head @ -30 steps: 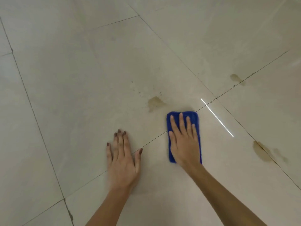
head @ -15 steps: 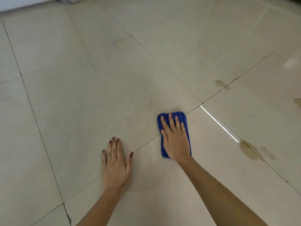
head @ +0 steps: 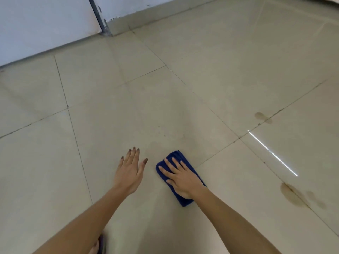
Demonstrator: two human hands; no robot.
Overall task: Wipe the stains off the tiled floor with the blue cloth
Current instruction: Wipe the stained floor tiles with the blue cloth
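Head view: right hand (head: 181, 178), fingers straight, pressed the folded blue cloth (head: 183, 199). Left hand (head: 129, 173) lay flat on the glossy tiled floor (head: 183, 107).

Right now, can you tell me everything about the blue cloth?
The blue cloth is deep blue, soft-looking, folded into a thick oblong with layered edges at its far end. It lies flat on the tiled floor, far end angled left. The right hand presses on it with straight fingers, covering its middle.
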